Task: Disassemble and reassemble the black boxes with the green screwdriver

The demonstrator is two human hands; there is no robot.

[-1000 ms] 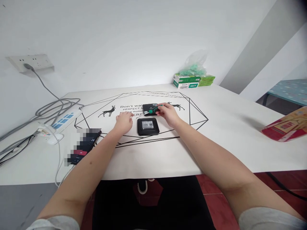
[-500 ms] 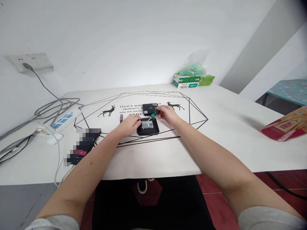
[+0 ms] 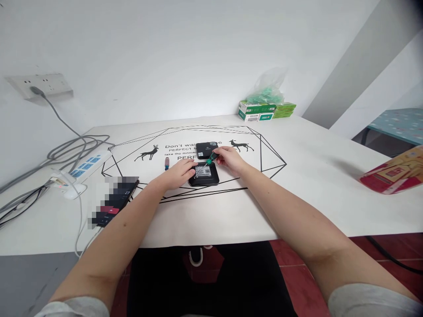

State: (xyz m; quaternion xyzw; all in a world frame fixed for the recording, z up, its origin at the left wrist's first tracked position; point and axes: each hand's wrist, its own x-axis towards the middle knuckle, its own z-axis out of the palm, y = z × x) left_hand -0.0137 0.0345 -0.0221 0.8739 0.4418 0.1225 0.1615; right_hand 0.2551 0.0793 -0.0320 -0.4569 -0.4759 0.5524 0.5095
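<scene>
Lying label-up: a black case (image 3: 215, 175), flat on the white tabletop (image 3: 231, 215).
Green screwdriver (image 3: 212, 157): swung down to the case within the past second, shaft slanting over its left part; tip contact cannot be told.
Left hand (image 3: 178, 174): shifted to the case's left edge, fingers touching it, apparently steadying it beneath the tool.
Right hand (image 3: 231, 160): beyond the case's far-right corner, screwdriver handle in a narrow fingertip pinch, forearm slanting in from the near right.
Second black device (image 3: 205, 150): just beyond the case.
Pink-handled tool (image 3: 167, 163): left of the case, uncovered by the left hand's shift.
</scene>
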